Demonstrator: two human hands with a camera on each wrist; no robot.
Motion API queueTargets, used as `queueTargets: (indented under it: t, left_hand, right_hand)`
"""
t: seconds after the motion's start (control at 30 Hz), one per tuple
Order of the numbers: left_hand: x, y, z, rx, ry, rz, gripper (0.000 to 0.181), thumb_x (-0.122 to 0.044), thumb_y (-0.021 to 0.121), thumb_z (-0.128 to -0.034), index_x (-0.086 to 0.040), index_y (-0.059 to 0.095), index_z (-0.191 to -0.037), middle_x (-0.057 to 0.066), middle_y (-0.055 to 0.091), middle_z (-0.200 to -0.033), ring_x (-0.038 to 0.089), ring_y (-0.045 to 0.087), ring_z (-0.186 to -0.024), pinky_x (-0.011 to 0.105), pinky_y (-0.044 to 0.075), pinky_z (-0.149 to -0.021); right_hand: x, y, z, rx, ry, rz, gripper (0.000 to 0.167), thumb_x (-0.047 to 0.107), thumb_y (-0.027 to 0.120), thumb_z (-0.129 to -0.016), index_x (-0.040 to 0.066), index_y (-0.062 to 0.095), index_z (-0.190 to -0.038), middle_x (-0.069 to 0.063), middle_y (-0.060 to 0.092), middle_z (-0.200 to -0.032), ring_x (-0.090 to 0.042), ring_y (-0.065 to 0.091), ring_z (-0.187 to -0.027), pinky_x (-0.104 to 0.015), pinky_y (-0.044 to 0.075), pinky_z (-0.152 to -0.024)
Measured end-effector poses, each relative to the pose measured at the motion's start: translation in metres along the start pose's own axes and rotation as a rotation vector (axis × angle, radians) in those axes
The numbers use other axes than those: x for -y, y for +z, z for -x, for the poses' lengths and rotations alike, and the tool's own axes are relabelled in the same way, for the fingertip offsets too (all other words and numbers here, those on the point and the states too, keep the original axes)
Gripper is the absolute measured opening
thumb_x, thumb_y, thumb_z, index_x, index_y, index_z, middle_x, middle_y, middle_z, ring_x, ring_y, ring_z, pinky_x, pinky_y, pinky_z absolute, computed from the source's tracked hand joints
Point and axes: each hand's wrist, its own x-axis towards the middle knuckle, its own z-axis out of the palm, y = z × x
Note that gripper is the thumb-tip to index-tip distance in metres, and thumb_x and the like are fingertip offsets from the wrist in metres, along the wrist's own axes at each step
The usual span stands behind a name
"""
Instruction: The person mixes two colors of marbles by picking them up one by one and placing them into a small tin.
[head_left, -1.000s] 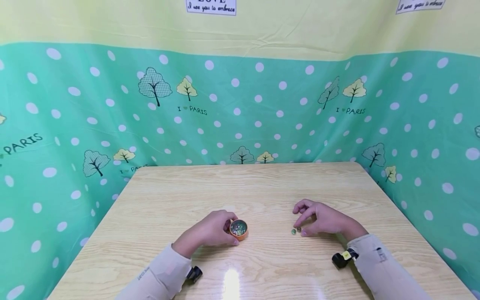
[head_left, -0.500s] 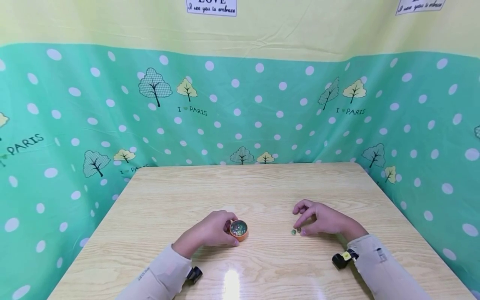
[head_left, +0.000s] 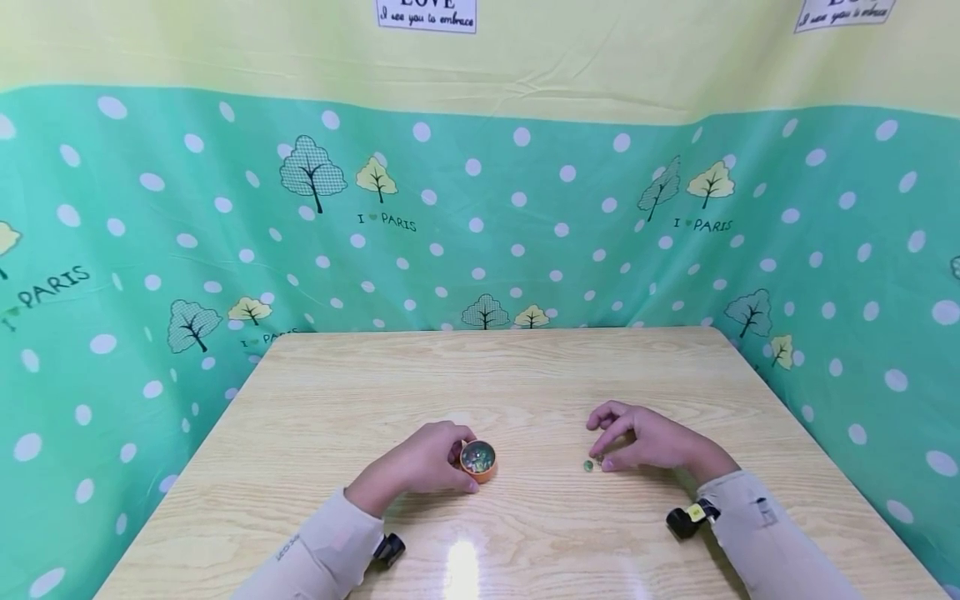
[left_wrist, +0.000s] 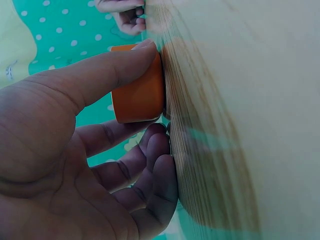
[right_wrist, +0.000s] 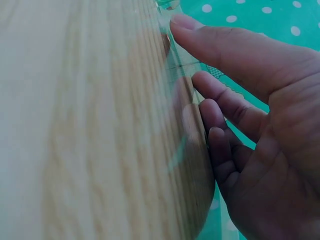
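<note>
My left hand (head_left: 431,458) holds a small orange cup (head_left: 480,473) upright on the table, thumb on one side and fingers on the other. Shiny, multicoloured glass marbles (head_left: 477,455) fill the inside of the cup. In the left wrist view the thumb lies across the orange wall (left_wrist: 140,97). To the right, my right hand (head_left: 651,439) pinches a small marble (head_left: 599,458) between thumb and index finger at the tabletop, mostly covered by the fingertips. A green marble (head_left: 588,466) lies just left of them. The right wrist view shows only clear glass (right_wrist: 169,4) beyond the thumb tip.
The light wood-grain table (head_left: 480,383) reflects a bright light near its front edge. Behind it and on both sides hangs a green and yellow patterned curtain (head_left: 480,225). A black wrist camera (head_left: 682,522) sits below the right sleeve, another (head_left: 389,550) beside the left.
My right index finger and thumb have closed in on the darker marble, which now shows less between them. The left hand and the cup have stayed in place.
</note>
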Motion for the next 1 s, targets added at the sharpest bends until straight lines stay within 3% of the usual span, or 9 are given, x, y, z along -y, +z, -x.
queueTargets:
  t: [0.3, 0.57, 1.0]
  left_hand:
    - [-0.0009, 0.0002, 0.0008, 0.004, -0.004, 0.006, 0.051, -0.035, 0.093, -0.0758, -0.015, 0.069, -0.116, -0.006, 0.062, -0.09, 0.013, 0.054, -0.08, 0.03, 0.046, -0.071]
    - [-0.0018, -0.0001, 0.0008, 0.005, -0.011, 0.003, 0.053, -0.035, 0.093, -0.0754, -0.014, 0.069, -0.117, -0.005, 0.062, -0.09, 0.013, 0.054, -0.08, 0.03, 0.047, -0.072]
    - [-0.001, 0.0, 0.0004, 0.003, -0.002, 0.002, 0.051, -0.034, 0.093, -0.0757, -0.014, 0.069, -0.116, -0.005, 0.062, -0.09, 0.013, 0.054, -0.08, 0.03, 0.047, -0.071]
  right_hand:
    - [0.0017, -0.0001, -0.0008, -0.008, 0.012, -0.006, 0.016, 0.032, 0.087, -0.084, 0.031, 0.083, -0.099, -0.002, 0.06, -0.133, -0.029, 0.049, -0.129, -0.058, 0.032, -0.111]
    - [0.0051, -0.0001, -0.0004, -0.031, 0.041, 0.022, 0.014, 0.033, 0.086, -0.084, 0.032, 0.082, -0.098, 0.0, 0.063, -0.129, -0.027, 0.051, -0.128, -0.032, 0.04, -0.109]
    - [0.0095, 0.0006, -0.0025, -0.079, 0.073, 0.043, 0.012, 0.03, 0.085, -0.086, 0.03, 0.081, -0.098, 0.001, 0.067, -0.123, -0.023, 0.057, -0.119, -0.027, 0.047, -0.099]
